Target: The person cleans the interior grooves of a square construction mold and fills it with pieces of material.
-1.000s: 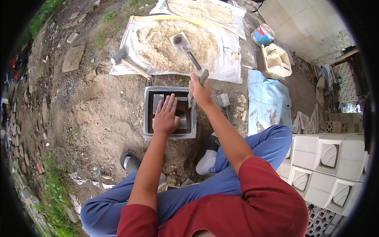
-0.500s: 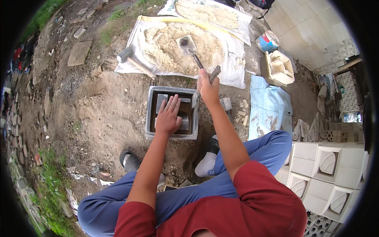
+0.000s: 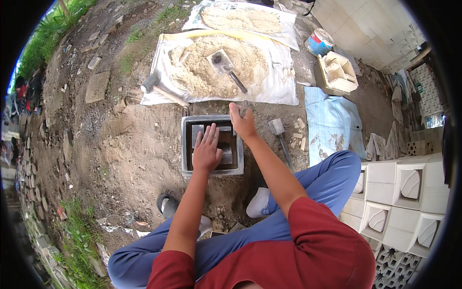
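A square grey metal mould frame (image 3: 185,159) sits on the dirt in front of me, with flat grey plates inside it. My left hand (image 3: 208,148) lies over the mould, palm down and fingers stretched out on the inner pieces. At the far right corner of the frame, my right hand (image 3: 243,123) is closed around a small grey bar-like piece (image 3: 246,107); its exact kind is unclear. Beyond the mould, a trowel (image 3: 237,82) rests on a heap of pale sandy powder (image 3: 192,77), its dark handle pointing toward me.
A mallet (image 3: 166,91) lies left of the powder on a white sack (image 3: 281,91). Another flat-headed tool (image 3: 277,127) is on the ground to the right, by a blue sack (image 3: 332,120). Farther back are a pale block (image 3: 337,72) and a bucket (image 3: 319,42). Patterned blocks (image 3: 409,183) are stacked at right.
My right hand has moved away from the trowel handle, back toward the mould, still with the grey piece. My left hand stays on the mould. The view has shifted slightly.
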The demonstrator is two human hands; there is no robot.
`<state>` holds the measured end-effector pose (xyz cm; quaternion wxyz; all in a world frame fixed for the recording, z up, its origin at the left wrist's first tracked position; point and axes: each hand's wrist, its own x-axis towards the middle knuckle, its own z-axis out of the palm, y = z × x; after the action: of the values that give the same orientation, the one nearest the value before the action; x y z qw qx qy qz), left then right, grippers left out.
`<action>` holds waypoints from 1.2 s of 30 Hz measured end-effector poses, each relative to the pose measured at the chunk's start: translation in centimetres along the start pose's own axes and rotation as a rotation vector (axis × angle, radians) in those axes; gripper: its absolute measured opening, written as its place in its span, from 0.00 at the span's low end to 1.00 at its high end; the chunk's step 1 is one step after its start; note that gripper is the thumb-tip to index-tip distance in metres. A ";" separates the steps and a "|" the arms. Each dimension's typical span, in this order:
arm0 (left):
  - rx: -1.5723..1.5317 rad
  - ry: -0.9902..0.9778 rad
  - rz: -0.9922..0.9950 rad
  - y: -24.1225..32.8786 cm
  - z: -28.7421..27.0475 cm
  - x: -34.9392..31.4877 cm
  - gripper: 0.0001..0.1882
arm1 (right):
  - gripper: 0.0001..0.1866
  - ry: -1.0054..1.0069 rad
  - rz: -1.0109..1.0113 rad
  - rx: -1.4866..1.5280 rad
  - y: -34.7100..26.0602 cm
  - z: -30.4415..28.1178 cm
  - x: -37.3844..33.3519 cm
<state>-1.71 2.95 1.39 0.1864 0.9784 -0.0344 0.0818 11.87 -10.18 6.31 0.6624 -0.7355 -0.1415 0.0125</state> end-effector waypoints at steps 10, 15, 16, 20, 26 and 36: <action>-0.008 0.041 0.025 0.2 -0.4 0.1 0.39 | 0.30 0.014 0.066 0.063 -0.7 0.2 0.4; -0.009 0.039 0.003 -0.3 -0.1 -0.3 0.39 | 0.30 -0.007 0.075 0.061 -1.4 0.7 1.2; 0.004 0.032 -0.002 -0.6 -0.2 -0.6 0.39 | 0.30 0.014 0.075 0.106 -2.5 0.9 1.0; 0.005 0.051 0.007 -0.7 -0.4 -0.6 0.39 | 0.26 0.035 0.059 0.237 -3.2 1.6 0.4; 0.029 0.030 0.007 -0.5 0.2 -0.4 0.40 | 0.26 0.055 0.043 0.176 -1.1 1.4 0.4; -0.002 0.046 0.019 0.1 0.3 -0.1 0.39 | 0.27 0.045 0.054 0.038 1.0 0.5 0.9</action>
<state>-1.74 2.72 1.13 0.1874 0.9758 -0.0393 0.1060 12.79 -9.59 5.40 0.6787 -0.7264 -0.1064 0.0169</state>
